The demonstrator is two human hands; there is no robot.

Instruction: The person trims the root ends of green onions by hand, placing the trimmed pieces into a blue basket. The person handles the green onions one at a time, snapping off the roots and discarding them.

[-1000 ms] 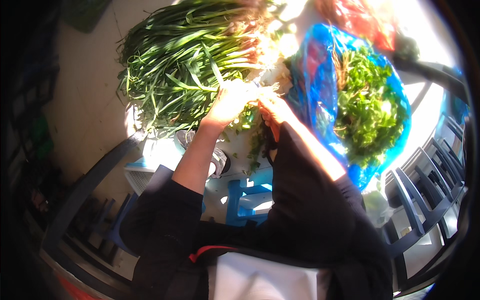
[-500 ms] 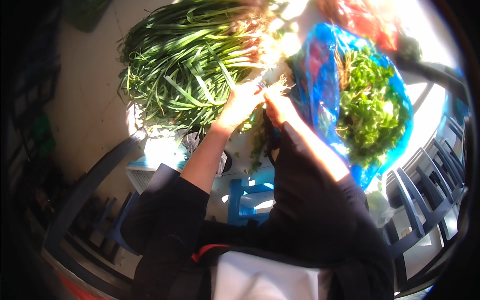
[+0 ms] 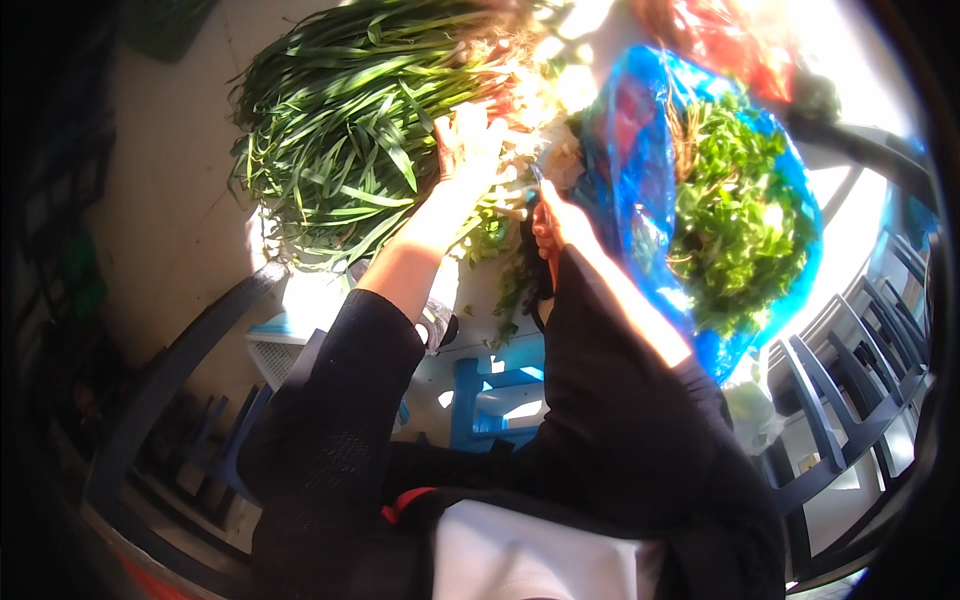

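A big pile of green garlic, with long flat leaves and pale pinkish root ends, lies ahead of me to the left. My left hand rests on the pile near the root ends, fingers spread. Beside it, my right hand is closed round what looks like a small knife, its narrow tip pointing away from me. Glare washes out the roots and trimmings beyond the tip. Loose leafy bits lie below, between my forearms.
At the right stands an open blue plastic bag of leafy herbs. Behind it is a red bag. A blue stool is below my arms, a white basket to the left. Dark chair frames curve along the right.
My left hand has moved away from my right, up and left onto the green garlic, its fingers opening. The stalk with roots between my hands is gone. My right hand keeps hold of the knife.
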